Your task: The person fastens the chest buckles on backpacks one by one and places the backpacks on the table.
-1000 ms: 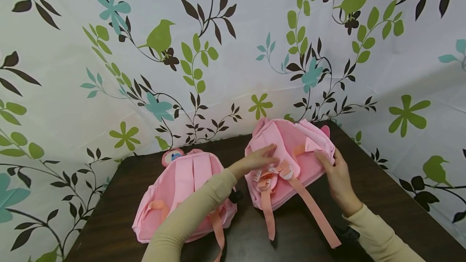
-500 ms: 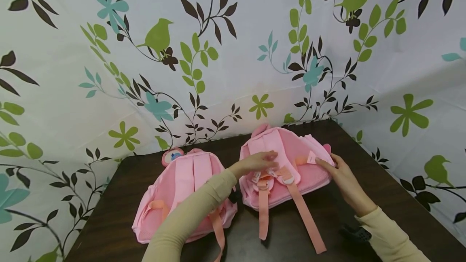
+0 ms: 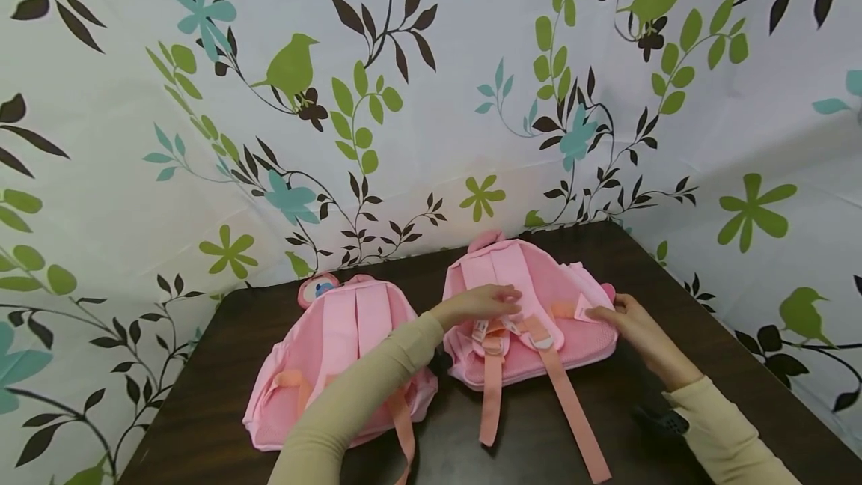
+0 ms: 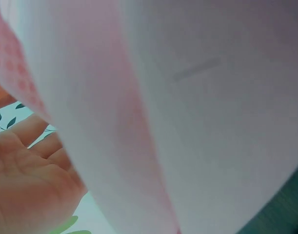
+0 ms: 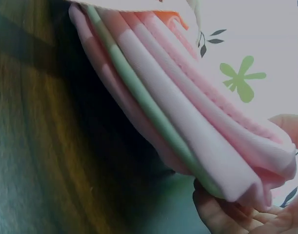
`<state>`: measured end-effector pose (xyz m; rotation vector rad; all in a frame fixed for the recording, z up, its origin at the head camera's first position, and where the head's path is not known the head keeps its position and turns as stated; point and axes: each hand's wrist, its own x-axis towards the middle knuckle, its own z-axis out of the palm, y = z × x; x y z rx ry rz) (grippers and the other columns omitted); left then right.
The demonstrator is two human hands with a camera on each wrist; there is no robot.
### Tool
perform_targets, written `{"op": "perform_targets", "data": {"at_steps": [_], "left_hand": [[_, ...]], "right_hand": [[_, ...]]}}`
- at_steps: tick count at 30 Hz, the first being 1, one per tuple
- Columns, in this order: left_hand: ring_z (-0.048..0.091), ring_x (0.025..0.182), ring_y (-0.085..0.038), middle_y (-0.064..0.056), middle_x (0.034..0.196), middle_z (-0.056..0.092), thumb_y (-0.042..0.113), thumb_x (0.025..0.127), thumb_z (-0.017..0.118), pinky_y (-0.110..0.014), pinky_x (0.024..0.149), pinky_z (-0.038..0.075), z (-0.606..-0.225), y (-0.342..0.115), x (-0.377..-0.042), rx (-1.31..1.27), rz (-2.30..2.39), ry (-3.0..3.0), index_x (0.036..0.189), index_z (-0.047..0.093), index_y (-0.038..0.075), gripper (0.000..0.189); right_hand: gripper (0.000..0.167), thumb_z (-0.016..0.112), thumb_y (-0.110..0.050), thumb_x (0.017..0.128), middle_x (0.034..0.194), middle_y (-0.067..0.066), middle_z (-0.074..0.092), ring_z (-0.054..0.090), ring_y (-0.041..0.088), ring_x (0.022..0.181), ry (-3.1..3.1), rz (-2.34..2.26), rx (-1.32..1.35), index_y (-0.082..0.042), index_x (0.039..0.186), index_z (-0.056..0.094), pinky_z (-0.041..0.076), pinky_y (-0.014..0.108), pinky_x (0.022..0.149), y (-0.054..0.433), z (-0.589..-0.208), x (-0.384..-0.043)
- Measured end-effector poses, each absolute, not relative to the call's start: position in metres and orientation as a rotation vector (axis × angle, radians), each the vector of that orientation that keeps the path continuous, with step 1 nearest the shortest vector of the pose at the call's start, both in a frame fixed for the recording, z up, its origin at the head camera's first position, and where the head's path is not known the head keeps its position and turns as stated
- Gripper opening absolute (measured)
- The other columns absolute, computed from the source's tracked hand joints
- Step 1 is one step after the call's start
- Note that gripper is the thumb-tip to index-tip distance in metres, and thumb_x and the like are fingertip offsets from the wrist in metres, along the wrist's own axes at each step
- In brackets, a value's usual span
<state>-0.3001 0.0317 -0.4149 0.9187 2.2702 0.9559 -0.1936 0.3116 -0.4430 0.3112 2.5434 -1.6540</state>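
Note:
A pink backpack [image 3: 548, 275] lies back side up at the right of the dark table, its two peach webbing straps [image 3: 575, 418] trailing toward me. My right hand [image 3: 640, 335] pinches its lower right corner, thumb on top; in the right wrist view the fingers [image 5: 212, 207] curl under the layered pink edge [image 5: 188, 126]. Over the strap buckles hovers my left hand [image 3: 480, 304], fingers loosely extended. The left wrist view shows that palm [image 4: 31, 180] beside pale pink fabric [image 4: 212, 122], gripping nothing; whether it touches the straps I cannot tell.
A second pink backpack [image 3: 357, 320] lies to the left, partly under my left forearm, with a round pink character piece [image 3: 316, 289] at its top. The dark wooden table [image 3: 202, 365] ends against a leaf-and-bird patterned curtain [image 3: 417, 133].
The right backpack has come down flatter onto the table from a tilted pose, its straps swinging with it. My right hand has kept its corner grip while lowering; the left hand has barely moved.

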Motion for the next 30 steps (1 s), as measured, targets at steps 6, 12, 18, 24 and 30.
{"op": "perform_targets", "data": {"at_steps": [6, 12, 18, 24, 30], "left_hand": [[0.032, 0.148, -0.022, -0.013, 0.160, 0.036, 0.029, 0.102, 0.058, -0.030, 0.116, 0.030, -0.416, 0.034, -0.297, 0.918, 0.911, 2.281, 0.144, 0.055, 0.007, 0.048], [0.031, 0.148, -0.024, -0.012, 0.161, 0.034, 0.029, 0.102, 0.058, -0.031, 0.116, 0.031, -0.415, 0.036, -0.295, 0.916, 0.905, 2.280, 0.143, 0.057, 0.007, 0.046], [0.029, 0.149, -0.023, -0.009, 0.162, 0.032, 0.031, 0.102, 0.058, -0.033, 0.117, 0.030, -0.414, 0.037, -0.295, 0.889, 0.894, 2.280, 0.143, 0.057, 0.010, 0.046], [0.027, 0.150, -0.023, -0.009, 0.163, 0.032, 0.033, 0.102, 0.058, -0.035, 0.118, 0.028, -0.413, 0.036, -0.294, 0.888, 0.871, 2.286, 0.144, 0.057, 0.011, 0.047], [0.028, 0.149, -0.023, -0.009, 0.162, 0.032, 0.031, 0.103, 0.057, -0.035, 0.119, 0.026, -0.414, 0.037, -0.295, 0.902, 0.866, 2.287, 0.144, 0.057, 0.010, 0.046]], "right_hand": [[0.095, 0.059, -0.041, 0.097, 0.145, 0.043, 0.023, 0.031, 0.056, 0.130, 2.538, -1.550, 0.315, 0.020, 0.147, 0.006, 0.025, 0.072, 0.108, 0.319, -0.450, -0.196], [0.095, 0.058, -0.042, 0.097, 0.144, 0.044, 0.020, 0.030, 0.057, 0.130, 2.540, -1.502, 0.321, 0.021, 0.146, 0.006, 0.026, 0.072, 0.107, 0.323, -0.454, -0.198], [0.095, 0.059, -0.044, 0.097, 0.141, 0.044, 0.024, 0.034, 0.057, 0.126, 2.550, -1.452, 0.336, 0.023, 0.144, 0.010, 0.032, 0.070, 0.105, 0.325, -0.455, -0.199], [0.097, 0.060, -0.043, 0.097, 0.142, 0.045, 0.023, 0.034, 0.058, 0.126, 2.552, -1.455, 0.341, 0.023, 0.145, 0.008, 0.032, 0.070, 0.105, 0.324, -0.456, -0.199], [0.094, 0.060, -0.039, 0.097, 0.146, 0.045, 0.019, 0.030, 0.058, 0.130, 2.574, -1.474, 0.310, 0.020, 0.148, 0.008, 0.030, 0.070, 0.107, 0.323, -0.456, -0.200]]}}
